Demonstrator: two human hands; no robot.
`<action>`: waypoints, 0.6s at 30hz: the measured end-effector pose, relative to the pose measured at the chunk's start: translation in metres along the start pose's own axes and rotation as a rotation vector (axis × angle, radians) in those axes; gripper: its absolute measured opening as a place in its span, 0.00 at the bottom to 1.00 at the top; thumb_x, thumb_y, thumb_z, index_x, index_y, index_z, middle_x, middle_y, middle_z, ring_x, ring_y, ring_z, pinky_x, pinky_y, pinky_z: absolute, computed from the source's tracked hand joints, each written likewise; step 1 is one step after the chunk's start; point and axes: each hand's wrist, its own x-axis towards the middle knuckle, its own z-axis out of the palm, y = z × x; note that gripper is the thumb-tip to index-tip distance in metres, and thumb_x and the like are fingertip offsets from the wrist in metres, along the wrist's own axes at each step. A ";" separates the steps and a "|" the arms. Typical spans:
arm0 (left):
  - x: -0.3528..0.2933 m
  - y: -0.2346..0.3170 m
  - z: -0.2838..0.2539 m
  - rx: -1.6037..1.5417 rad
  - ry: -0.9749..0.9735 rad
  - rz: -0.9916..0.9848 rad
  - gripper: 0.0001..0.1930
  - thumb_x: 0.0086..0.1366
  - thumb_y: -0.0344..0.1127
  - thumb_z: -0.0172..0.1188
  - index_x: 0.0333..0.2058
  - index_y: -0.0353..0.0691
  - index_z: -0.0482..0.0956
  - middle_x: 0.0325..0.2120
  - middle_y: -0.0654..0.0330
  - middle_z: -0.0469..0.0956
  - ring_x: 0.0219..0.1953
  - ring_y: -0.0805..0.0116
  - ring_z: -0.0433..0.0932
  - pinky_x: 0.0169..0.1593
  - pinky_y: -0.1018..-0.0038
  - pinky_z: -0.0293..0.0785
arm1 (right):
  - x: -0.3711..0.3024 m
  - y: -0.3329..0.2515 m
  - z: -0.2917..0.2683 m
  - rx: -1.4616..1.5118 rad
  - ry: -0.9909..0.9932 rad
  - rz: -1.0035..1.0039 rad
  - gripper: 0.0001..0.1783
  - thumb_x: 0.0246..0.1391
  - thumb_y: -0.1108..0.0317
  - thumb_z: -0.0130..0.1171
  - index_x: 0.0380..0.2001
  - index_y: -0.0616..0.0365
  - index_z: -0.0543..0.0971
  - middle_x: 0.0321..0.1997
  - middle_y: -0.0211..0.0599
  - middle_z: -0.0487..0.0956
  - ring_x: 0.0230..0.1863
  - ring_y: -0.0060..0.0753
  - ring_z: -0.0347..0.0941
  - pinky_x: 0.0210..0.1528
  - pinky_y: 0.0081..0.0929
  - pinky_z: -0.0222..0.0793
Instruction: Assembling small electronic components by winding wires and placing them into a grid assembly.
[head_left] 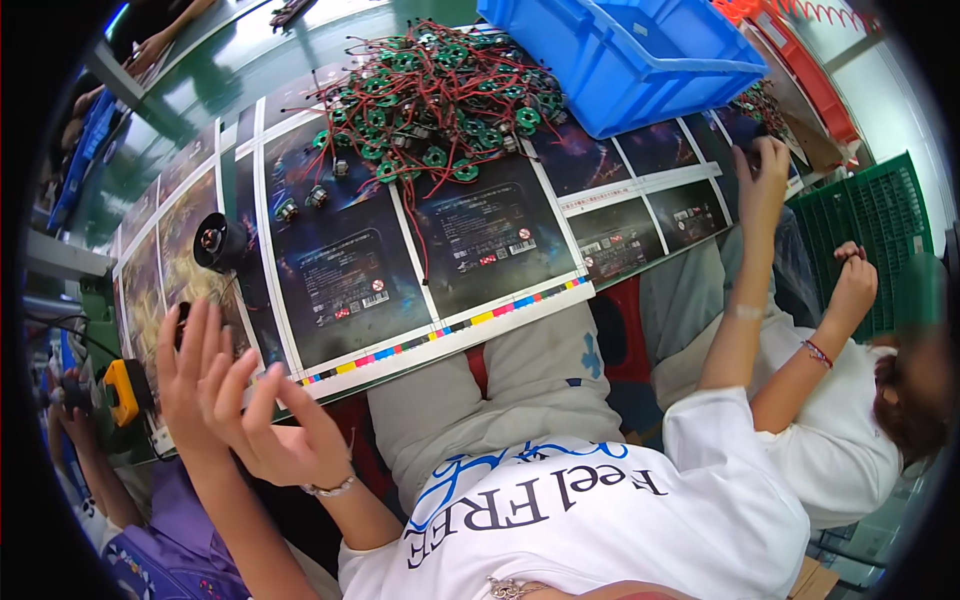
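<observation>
My left hand point(275, 430), with a bead bracelet at its wrist, is raised near the table's front left edge. Its fingers are apart with nothing visible in them. Just left of it is another hand point(190, 380), apparently a co-worker's, with a small black piece at its fingertips. My right hand point(765, 170) reaches far right, its fingers closed on a dark rounded piece point(743, 130) below the blue bin. A black round housing point(221, 242) lies on its side on the table, beyond my left hand. Farther back is a heap of green circuit boards point(430, 100) with red wires.
A blue plastic bin point(640, 70) stands at the back right. Printed sheets point(350, 275) cover the table. A co-worker's hand point(855, 285) is at the right by a green crate point(880, 230). A yellow-black device point(127, 392) is at the left edge.
</observation>
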 end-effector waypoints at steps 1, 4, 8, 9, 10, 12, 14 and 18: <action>0.007 0.014 -0.001 -0.038 -0.027 0.019 0.08 0.58 0.24 0.56 0.36 0.46 0.73 0.42 0.63 0.75 0.49 0.57 0.73 0.55 0.63 0.73 | -0.004 -0.043 -0.020 0.115 0.013 0.042 0.09 0.51 0.71 0.61 0.33 0.60 0.73 0.44 0.36 0.71 0.38 0.35 0.69 0.38 0.26 0.67; 0.002 0.049 0.022 -0.696 -0.085 -0.129 0.21 0.57 0.33 0.63 0.50 0.45 0.70 0.51 0.53 0.70 0.51 0.56 0.73 0.51 0.63 0.75 | -0.029 -0.148 -0.057 0.524 -0.195 -0.115 0.11 0.42 0.76 0.64 0.29 0.59 0.74 0.45 0.33 0.73 0.40 0.32 0.68 0.39 0.26 0.68; 0.018 0.082 0.052 -1.084 -0.475 -0.155 0.40 0.53 0.36 0.69 0.62 0.41 0.60 0.55 0.47 0.67 0.49 0.55 0.74 0.50 0.65 0.74 | -0.054 -0.220 -0.058 0.901 -0.506 -0.616 0.14 0.35 0.81 0.66 0.29 0.59 0.77 0.46 0.38 0.75 0.30 0.31 0.70 0.33 0.21 0.68; 0.021 0.080 0.052 -1.101 -0.599 -0.158 0.38 0.52 0.33 0.69 0.61 0.40 0.62 0.52 0.48 0.69 0.47 0.57 0.75 0.50 0.66 0.73 | -0.054 -0.230 -0.056 0.991 -0.542 -0.639 0.15 0.35 0.82 0.66 0.30 0.59 0.77 0.47 0.38 0.74 0.31 0.30 0.70 0.33 0.21 0.68; 0.024 0.075 0.052 -1.115 -0.724 -0.161 0.36 0.50 0.31 0.69 0.59 0.39 0.64 0.49 0.49 0.72 0.45 0.58 0.75 0.50 0.68 0.72 | -0.053 -0.235 -0.056 1.080 -0.577 -0.661 0.15 0.36 0.82 0.65 0.31 0.59 0.78 0.48 0.39 0.74 0.32 0.30 0.71 0.33 0.21 0.67; 0.022 0.068 0.051 -1.144 -0.683 -0.273 0.36 0.50 0.29 0.69 0.58 0.39 0.64 0.48 0.50 0.72 0.45 0.59 0.75 0.50 0.69 0.72 | -0.044 -0.235 -0.044 1.218 -0.482 -0.448 0.15 0.40 0.81 0.64 0.35 0.57 0.79 0.50 0.39 0.74 0.32 0.30 0.71 0.34 0.23 0.67; 0.015 0.060 0.049 -1.205 -0.583 -0.517 0.35 0.48 0.26 0.68 0.57 0.39 0.65 0.46 0.52 0.74 0.44 0.61 0.75 0.49 0.71 0.71 | -0.017 -0.221 -0.023 0.888 -0.323 -0.383 0.13 0.44 0.79 0.62 0.37 0.57 0.79 0.47 0.35 0.74 0.31 0.31 0.70 0.36 0.25 0.68; 0.021 0.061 0.051 -1.225 -0.588 -0.630 0.34 0.46 0.23 0.67 0.55 0.39 0.67 0.46 0.54 0.74 0.44 0.64 0.74 0.49 0.73 0.71 | -0.006 -0.201 0.015 0.443 -0.297 -0.364 0.11 0.45 0.78 0.61 0.35 0.58 0.78 0.41 0.35 0.75 0.30 0.32 0.70 0.36 0.27 0.68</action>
